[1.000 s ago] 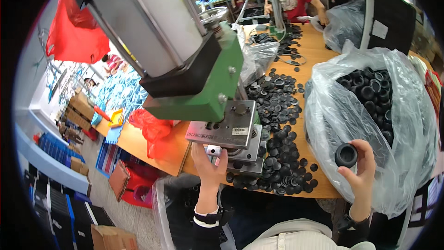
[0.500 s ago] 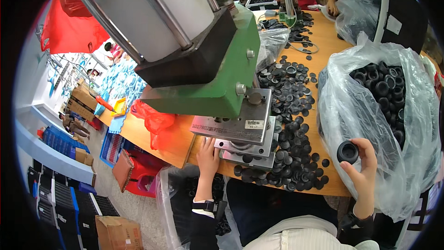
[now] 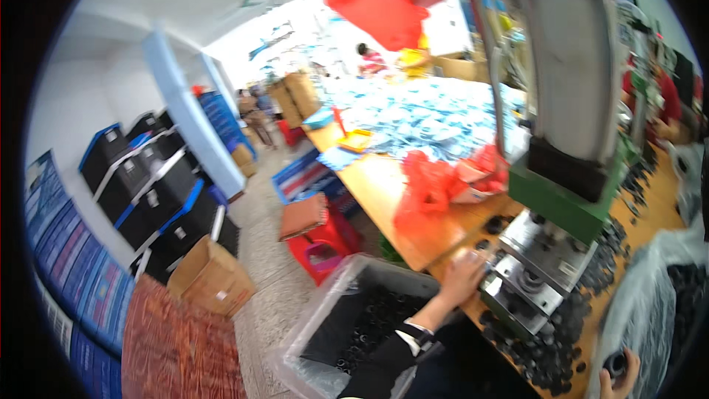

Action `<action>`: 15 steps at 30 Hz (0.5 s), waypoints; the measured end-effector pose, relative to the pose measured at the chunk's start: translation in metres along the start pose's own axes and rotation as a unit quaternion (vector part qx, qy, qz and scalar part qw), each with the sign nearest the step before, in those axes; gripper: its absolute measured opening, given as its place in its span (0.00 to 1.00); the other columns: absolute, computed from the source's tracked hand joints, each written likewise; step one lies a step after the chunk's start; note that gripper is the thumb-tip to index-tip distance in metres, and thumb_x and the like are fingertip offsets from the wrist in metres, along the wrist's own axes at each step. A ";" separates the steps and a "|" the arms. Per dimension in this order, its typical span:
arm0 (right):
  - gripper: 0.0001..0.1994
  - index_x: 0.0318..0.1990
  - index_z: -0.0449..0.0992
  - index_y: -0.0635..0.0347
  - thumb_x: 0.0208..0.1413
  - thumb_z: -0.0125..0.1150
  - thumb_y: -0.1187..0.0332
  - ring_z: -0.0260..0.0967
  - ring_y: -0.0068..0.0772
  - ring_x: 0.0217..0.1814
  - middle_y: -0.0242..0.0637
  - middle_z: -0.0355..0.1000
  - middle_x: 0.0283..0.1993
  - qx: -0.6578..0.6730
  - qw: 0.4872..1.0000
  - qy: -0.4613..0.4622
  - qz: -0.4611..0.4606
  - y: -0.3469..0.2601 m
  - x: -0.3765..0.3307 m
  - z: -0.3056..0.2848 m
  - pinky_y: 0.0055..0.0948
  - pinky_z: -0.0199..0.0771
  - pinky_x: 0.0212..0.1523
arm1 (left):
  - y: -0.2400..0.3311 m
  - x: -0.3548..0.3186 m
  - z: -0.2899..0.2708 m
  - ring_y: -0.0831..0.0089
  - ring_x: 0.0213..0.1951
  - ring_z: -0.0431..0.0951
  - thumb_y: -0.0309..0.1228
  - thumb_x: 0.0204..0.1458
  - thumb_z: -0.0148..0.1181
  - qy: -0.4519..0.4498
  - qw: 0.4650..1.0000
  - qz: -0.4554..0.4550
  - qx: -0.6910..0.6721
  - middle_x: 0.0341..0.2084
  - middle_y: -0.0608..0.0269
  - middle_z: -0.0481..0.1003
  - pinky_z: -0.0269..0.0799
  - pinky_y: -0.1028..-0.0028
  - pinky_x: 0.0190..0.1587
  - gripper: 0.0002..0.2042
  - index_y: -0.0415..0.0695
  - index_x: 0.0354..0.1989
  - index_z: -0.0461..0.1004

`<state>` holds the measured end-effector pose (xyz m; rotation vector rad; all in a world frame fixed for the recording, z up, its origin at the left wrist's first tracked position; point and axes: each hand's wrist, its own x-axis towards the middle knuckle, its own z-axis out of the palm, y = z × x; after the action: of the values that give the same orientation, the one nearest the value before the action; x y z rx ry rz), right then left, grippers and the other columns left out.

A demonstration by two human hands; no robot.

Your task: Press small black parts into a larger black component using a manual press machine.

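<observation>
Head view: my left hand (image 3: 464, 275) rests, fingers spread and holding nothing, just left of the press plate (image 3: 526, 281), while my right hand (image 3: 619, 378), far right and near, seems closed on a black ring (image 3: 614, 363).

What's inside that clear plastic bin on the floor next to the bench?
The clear bin holds a heap of small black ring-shaped parts. The person's left forearm covers its right side, and blur hides finer detail.
</observation>
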<state>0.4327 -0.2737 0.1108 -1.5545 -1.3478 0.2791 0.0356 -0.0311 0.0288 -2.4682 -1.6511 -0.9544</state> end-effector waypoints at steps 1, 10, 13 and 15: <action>0.28 0.55 0.67 0.66 0.43 0.69 0.82 0.66 0.37 0.53 0.44 0.66 0.54 0.011 1.000 0.015 0.022 -0.036 -0.001 0.006 0.30 0.66 0.54 | -0.009 -0.012 0.008 0.58 0.61 0.60 0.37 0.59 0.45 -0.049 0.997 -0.057 0.026 0.60 0.61 0.62 0.54 0.48 0.58 0.21 0.51 0.61 0.61; 0.26 0.57 0.65 0.64 0.49 0.64 0.78 0.65 0.40 0.55 0.48 0.65 0.55 0.080 0.989 -0.008 0.127 -0.026 0.003 -0.003 0.31 0.68 0.55 | 0.058 -0.001 -0.060 0.57 0.63 0.59 0.25 0.53 0.49 0.082 0.978 0.019 -0.188 0.58 0.54 0.65 0.54 0.59 0.60 0.19 0.40 0.55 0.67; 0.23 0.58 0.64 0.64 0.54 0.60 0.75 0.64 0.39 0.56 0.45 0.64 0.56 0.013 0.993 -0.023 0.115 -0.019 -0.002 -0.009 0.31 0.68 0.55 | 0.059 -0.001 -0.064 0.57 0.63 0.58 0.24 0.52 0.48 0.086 0.982 0.000 -0.170 0.59 0.56 0.64 0.53 0.60 0.61 0.20 0.42 0.56 0.66; 0.22 0.59 0.63 0.63 0.57 0.57 0.72 0.63 0.38 0.56 0.44 0.64 0.57 -0.059 0.995 -0.022 0.072 -0.017 -0.003 -0.005 0.32 0.68 0.55 | 0.024 -0.001 -0.037 0.54 0.63 0.59 0.22 0.47 0.47 0.004 0.997 -0.054 -0.059 0.58 0.54 0.65 0.52 0.57 0.62 0.26 0.48 0.59 0.65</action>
<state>0.4254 -0.2812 0.1249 -1.7561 -1.3078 0.3295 0.0379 -0.0549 0.0660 -2.4653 -1.7915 -1.1021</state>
